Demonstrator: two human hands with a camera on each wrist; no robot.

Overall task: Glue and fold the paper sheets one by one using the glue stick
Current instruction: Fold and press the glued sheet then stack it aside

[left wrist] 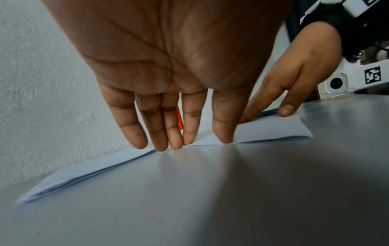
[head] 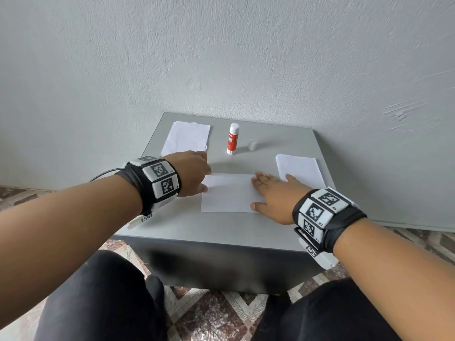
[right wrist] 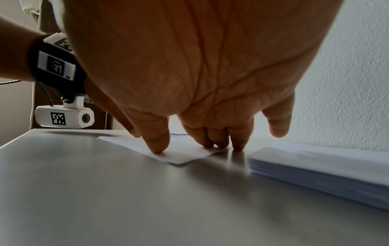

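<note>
A white folded sheet [head: 229, 193] lies flat on the grey table [head: 197, 225], nearest the person, its two layers showing at the edge in the wrist views. The left hand [head: 194, 173] has straight fingers, tips pressing down on the sheet's left edge. The right hand [head: 273, 195] lies flat with fingers spread on the sheet's right edge, grasping nothing; its fingertips [right wrist: 157, 148] push the paper onto the table.

Just right of the sheet and a little farther back sits one stack of paper [head: 300, 168], several sheets thick. Behind the sheet to the left lies another pile of paper [head: 187, 137]. Behind the sheet stands one glue stick [head: 233, 139], upright, red and white, uncapped. Its single cap [head: 252, 144] lies just to the right of it, apart from it.
</note>
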